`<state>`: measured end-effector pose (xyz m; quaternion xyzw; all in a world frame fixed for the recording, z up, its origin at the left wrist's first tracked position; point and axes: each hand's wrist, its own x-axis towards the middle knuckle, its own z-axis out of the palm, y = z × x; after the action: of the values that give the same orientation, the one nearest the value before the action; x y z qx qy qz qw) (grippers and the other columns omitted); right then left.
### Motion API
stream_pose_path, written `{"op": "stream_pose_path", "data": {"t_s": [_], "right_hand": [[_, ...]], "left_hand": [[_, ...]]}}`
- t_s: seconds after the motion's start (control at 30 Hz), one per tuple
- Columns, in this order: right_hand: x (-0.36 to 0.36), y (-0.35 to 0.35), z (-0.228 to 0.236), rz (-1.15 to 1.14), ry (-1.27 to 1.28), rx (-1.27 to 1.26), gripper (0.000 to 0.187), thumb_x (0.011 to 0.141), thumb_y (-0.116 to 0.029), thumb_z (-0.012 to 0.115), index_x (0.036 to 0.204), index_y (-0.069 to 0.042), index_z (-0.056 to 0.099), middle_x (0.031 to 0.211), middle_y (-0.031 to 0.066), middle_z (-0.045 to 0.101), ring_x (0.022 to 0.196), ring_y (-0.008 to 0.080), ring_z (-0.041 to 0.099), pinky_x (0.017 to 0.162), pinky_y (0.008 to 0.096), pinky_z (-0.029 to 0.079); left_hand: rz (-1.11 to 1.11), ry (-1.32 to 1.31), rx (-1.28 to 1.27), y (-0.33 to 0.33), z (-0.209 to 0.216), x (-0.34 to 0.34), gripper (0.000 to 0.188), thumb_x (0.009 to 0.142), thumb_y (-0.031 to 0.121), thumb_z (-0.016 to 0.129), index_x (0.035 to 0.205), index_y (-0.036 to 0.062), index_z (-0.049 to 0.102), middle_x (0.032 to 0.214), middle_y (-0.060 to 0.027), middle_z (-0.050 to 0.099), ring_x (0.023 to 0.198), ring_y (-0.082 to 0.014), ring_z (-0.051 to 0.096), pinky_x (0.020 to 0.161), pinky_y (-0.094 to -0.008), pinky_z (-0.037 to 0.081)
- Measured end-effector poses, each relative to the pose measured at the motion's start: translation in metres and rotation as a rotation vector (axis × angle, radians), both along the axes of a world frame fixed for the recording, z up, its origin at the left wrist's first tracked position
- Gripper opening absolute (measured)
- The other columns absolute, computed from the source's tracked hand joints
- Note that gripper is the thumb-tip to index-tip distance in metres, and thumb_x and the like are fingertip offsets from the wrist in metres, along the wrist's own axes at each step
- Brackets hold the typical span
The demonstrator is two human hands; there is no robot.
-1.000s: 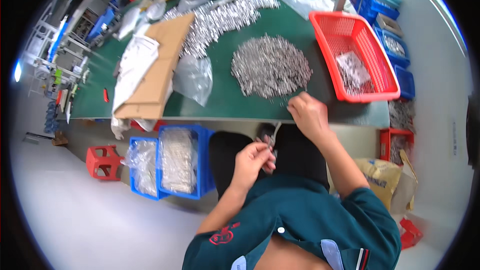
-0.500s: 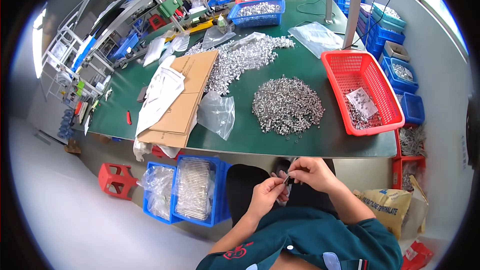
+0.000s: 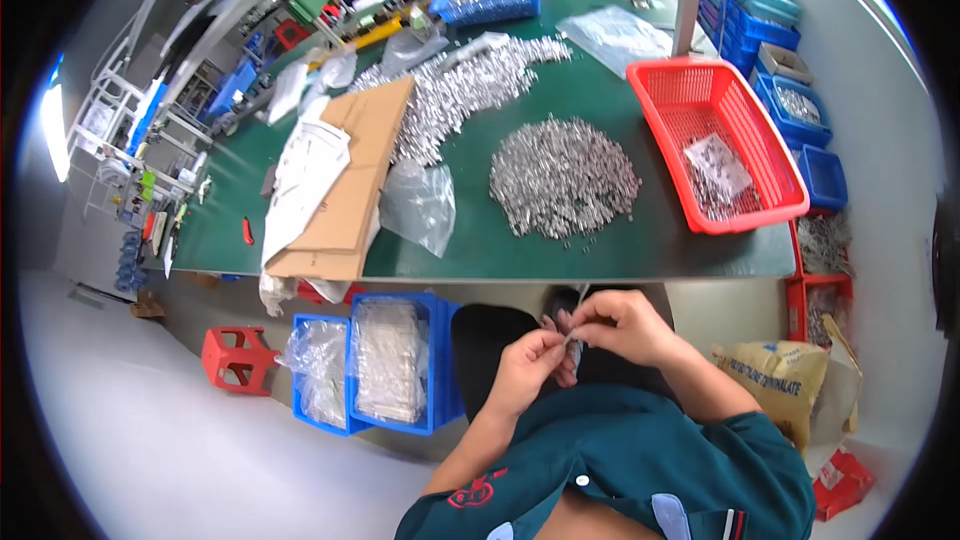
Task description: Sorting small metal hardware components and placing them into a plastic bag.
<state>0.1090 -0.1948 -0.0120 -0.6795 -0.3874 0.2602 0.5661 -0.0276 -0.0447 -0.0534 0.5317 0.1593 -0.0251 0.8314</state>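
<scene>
Above my lap, just off the near table edge, both hands meet fingertip to fingertip. My left hand [image 3: 528, 365] is closed in a pinch, its thumb and forefinger on a small piece. From the other side my right hand [image 3: 628, 328] pinches at the same spot. A thin pale sliver [image 3: 583, 293] shows above the right fingertips; the piece is too small and too covered by fingers to name. In front of them on the green table [image 3: 600, 265] lies a round heap of small silvery metal parts [image 3: 562, 180].
Right of the heap stands a red plastic basket [image 3: 745, 220] with metal parts and a paper slip inside. A clear bag [image 3: 420, 205] and cardboard [image 3: 350, 200] lie left, a larger metal heap [image 3: 460, 90] behind. Blue crates [image 3: 445, 370] and a red stool [image 3: 240, 358] are on the floor.
The view has shifted, so the table sits higher in the picture. My hands stay together, still pinching, and a thin pale sliver now shows above the right fingertips.
</scene>
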Motion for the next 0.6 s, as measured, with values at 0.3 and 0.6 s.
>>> {"op": "stream_pose_path", "data": {"t_s": [0.3,0.6], "right_hand": [[0.045,0.009,-0.026,-0.329,-0.435,-0.081,0.014,0.077,-0.006,0.064,0.090,-0.003,0.065,0.083,0.0137,0.062,0.075,0.0298,0.063,0.067,0.0364,0.051],[0.056,0.034,-0.044,-0.398,-0.826,-0.247,0.012,0.075,-0.012,0.068,0.086,-0.007,0.066,0.079,0.0089,0.061,0.070,0.0293,0.062,0.060,0.0376,0.050]], "left_hand": [[0.105,-0.029,0.004,0.004,-0.006,0.000,0.017,0.092,0.013,0.056,0.099,-0.0026,0.057,0.077,-0.0106,0.063,0.062,-0.0183,0.063,0.058,-0.0274,0.053],[0.136,-0.010,-0.023,0.001,-0.008,-0.004,0.017,0.092,0.013,0.056,0.098,-0.0023,0.057,0.076,-0.0098,0.063,0.061,-0.0172,0.063,0.057,-0.0267,0.053]]}}
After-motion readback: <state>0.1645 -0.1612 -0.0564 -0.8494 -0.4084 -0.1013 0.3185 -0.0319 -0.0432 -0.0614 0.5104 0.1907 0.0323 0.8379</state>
